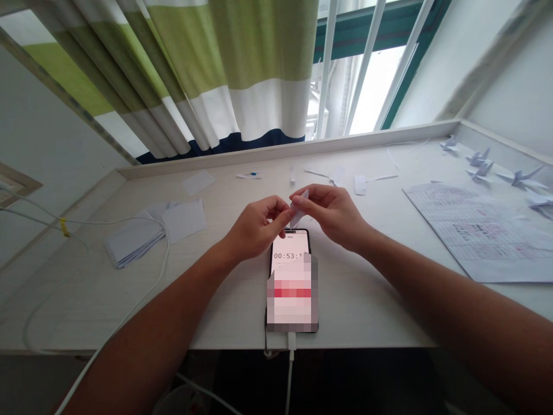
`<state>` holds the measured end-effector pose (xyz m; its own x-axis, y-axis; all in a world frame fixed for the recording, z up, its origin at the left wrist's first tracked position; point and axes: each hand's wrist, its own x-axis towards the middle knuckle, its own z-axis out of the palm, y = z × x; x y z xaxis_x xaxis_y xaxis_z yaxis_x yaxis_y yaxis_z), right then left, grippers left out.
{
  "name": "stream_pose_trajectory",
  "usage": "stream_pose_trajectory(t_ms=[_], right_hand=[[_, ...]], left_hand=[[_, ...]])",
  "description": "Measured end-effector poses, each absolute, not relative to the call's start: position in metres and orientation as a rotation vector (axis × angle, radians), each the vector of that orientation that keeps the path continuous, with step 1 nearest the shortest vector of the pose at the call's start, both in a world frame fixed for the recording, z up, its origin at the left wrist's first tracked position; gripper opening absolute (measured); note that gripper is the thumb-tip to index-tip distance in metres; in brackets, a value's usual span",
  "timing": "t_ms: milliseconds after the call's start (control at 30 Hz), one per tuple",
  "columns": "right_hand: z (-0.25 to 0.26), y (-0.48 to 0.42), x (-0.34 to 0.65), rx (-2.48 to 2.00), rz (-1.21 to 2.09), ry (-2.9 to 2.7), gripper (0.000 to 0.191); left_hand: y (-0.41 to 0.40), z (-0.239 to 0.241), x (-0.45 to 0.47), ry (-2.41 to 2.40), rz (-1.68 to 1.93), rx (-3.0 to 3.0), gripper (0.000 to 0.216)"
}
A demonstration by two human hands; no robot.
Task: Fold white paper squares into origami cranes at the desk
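Observation:
My left hand (pixel 254 227) and my right hand (pixel 334 213) meet above the white desk (pixel 224 300), both pinching a small folded piece of white paper (pixel 299 208) between thumb and fingers. Directly below them lies a phone (pixel 292 279) showing a running timer, with a cable plugged in at its near end. A stack of white paper sheets (pixel 151 233) lies to the left of my left hand.
Several folded paper cranes (pixel 496 170) sit at the far right by the wall. A printed sheet (pixel 479 230) lies right of my right arm. Paper scraps (pixel 345 176) litter the back of the desk. White cables (pixel 159 271) run along the left. A striped curtain (pixel 194 75) hangs behind.

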<state>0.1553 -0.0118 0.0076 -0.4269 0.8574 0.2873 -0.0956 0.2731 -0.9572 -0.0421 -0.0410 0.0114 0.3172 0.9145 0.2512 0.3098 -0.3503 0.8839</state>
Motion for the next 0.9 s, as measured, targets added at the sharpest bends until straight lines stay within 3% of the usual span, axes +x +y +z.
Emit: stream_pose_trajectory(t_ms=[500, 700, 900], right_hand=[[0.008, -0.018, 0.147, -0.700, 1.329, -1.407, 0.034], [0.005, -0.017, 0.148, -0.774, 1.151, -1.568, 0.031], [0.005, -0.019, 0.146, -0.708, 1.236, -1.476, 0.031]], left_hand=[[-0.043, -0.001, -0.033, 1.108, 1.189, 1.803, 0.028], [-0.044, 0.006, -0.034, 1.248, 1.230, 1.892, 0.016], [-0.044, 0.007, -0.031, 1.072, 1.250, 1.650, 0.017]])
